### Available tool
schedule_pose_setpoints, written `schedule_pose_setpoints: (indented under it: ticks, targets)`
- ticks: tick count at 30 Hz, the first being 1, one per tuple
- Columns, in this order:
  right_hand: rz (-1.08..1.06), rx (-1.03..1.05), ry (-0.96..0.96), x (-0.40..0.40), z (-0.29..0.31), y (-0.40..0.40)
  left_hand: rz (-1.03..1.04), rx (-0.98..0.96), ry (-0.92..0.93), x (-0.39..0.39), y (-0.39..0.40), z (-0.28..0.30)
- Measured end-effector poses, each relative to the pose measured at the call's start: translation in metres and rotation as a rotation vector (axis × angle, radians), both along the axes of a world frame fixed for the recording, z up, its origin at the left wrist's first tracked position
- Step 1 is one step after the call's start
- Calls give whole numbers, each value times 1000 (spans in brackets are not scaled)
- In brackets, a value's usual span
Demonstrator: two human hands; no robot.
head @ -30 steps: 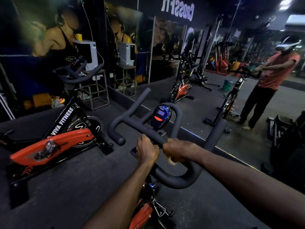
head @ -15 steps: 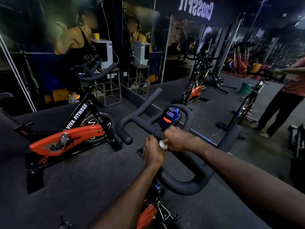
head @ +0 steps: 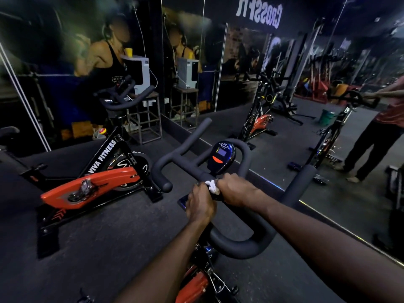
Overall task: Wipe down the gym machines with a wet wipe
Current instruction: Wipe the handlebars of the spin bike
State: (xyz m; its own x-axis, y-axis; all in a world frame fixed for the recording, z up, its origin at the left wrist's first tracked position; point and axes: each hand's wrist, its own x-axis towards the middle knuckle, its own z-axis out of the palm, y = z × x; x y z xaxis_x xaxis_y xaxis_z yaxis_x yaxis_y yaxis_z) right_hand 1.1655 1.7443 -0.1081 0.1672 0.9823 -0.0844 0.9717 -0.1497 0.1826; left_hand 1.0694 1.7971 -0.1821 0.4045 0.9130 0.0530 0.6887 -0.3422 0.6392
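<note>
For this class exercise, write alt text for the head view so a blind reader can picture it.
Two hands work at the centre of a spin bike's black handlebar: the right hand grips a white wet wipe against the bar, the left hand holds the bar beside it. An orange exercise bike stands to the left.

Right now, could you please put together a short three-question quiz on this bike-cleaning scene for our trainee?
1. True or false: the right hand holds the white wet wipe against the handlebar of the spin bike.
2. Multiple choice: the left hand is (A) hanging free, (B) gripping the handlebar's centre, (C) pressing the console.
3. Fill in: the white lettering on the frame of the neighbouring orange spin bike reads VIVA ____.

Key: 1 true; 2 B; 3 FITNESS.
</note>
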Motion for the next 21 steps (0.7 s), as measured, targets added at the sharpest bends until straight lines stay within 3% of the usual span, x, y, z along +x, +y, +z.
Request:
schedule_pose_setpoints:
  ticks: [4, 12, 16, 21]
  targets:
    - [-41, -13, 25, 10, -3, -26, 26, 5, 13, 1, -1, 1]
    - [-353, -77, 301, 54, 8, -32, -4, 75, 63, 2, -2, -1]
    - [-401, 100, 486, 68, -22, -27, 26, 87, 57, 4, -2, -3]
    - [-345, -185, 491, 80, -24, -30, 35, 115, 60, 5, -3, -4]
